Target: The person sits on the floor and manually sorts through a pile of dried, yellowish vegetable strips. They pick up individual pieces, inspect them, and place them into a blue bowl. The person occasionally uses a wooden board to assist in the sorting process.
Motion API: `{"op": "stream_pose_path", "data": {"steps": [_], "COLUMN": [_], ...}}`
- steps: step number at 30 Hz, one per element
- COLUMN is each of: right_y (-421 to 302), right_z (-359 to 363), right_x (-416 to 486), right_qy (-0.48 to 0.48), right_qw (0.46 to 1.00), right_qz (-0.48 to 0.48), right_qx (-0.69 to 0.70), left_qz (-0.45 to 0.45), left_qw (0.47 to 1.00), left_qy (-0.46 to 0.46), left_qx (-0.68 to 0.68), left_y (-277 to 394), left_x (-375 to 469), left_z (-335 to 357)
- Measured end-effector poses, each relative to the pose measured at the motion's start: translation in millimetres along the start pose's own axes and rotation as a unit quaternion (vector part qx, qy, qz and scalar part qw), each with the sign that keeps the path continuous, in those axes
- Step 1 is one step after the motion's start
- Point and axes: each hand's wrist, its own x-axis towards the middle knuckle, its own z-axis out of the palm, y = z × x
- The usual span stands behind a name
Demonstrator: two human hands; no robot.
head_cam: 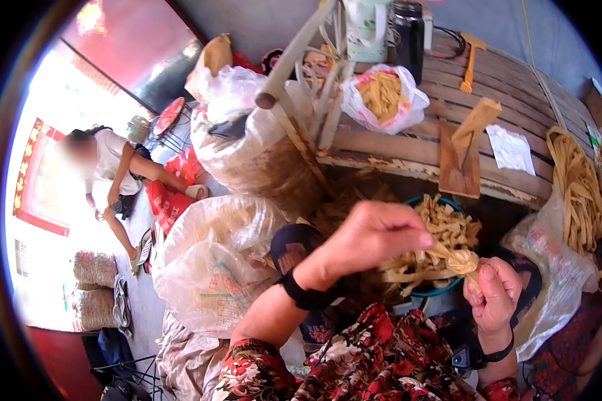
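Observation:
My left hand (376,240) pinches one end of a tan flat strip (462,261), which is looped into a knot between my hands. My right hand (495,295) grips the strip's other end just below the knot. Beneath both hands stands a teal basin (449,290) holding many knotted tan pieces (444,220) and loose strips. To the right, a long bundle of similar strips (577,195) hangs over the edge of a slatted bench. What the strips are made of cannot be told.
On the slatted wooden bench (431,135) are a bag of tan pieces (381,97), a wooden block device (461,155), white paper (510,149), an orange tool (470,62) and a black bottle (408,42). Large plastic sacks (215,260) stand at left; beyond them sits another person (115,170).

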Motion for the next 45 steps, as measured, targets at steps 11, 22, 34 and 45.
{"op": "stream_pose_path", "data": {"steps": [11,22,34,45], "right_y": [-10.9,2.6,42.9,22.0], "right_z": [-34.6,-52.6,-125.6,-85.6], "right_x": [54.8,75.4,185.7,129.5], "right_qy": [-0.08,-0.207,0.13,0.105], "right_qw": [0.964,0.938,0.823,0.979], "right_qz": [0.113,0.213,0.002,-0.058], "right_qx": [-0.229,-0.177,-0.553,-0.168], "left_qz": [0.018,0.018,0.015,-0.141], "left_qw": [0.995,0.982,0.962,0.987], "left_qy": [0.026,0.018,0.115,-0.065], "left_qx": [0.099,0.189,0.248,-0.036], "left_y": [7.6,-28.3,-103.0,-26.7], "left_x": [16.2,57.1,200.4,144.3], "left_z": [4.1,-2.0,31.6,51.1]}}
